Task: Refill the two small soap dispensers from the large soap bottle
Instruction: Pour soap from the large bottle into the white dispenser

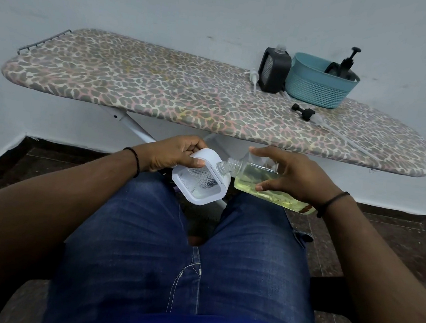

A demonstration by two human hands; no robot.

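Observation:
My left hand (175, 153) grips a small white soap dispenser (200, 183) with a clear textured body, tilted above my lap. My right hand (293, 177) holds the large clear bottle (259, 181) of yellow soap on its side. The bottle's open neck touches the dispenser's upper right edge. The second small dispenser (274, 71), black and without its pump, stands upright on the ironing board (161, 91) at the back right.
A teal basket (317, 89) holding a black pump stands next to the black dispenser. A black pump head with its tube (303, 112) lies in front of the basket, a white pump (253, 78) left of the dispenser. My jeans-clad legs fill the foreground.

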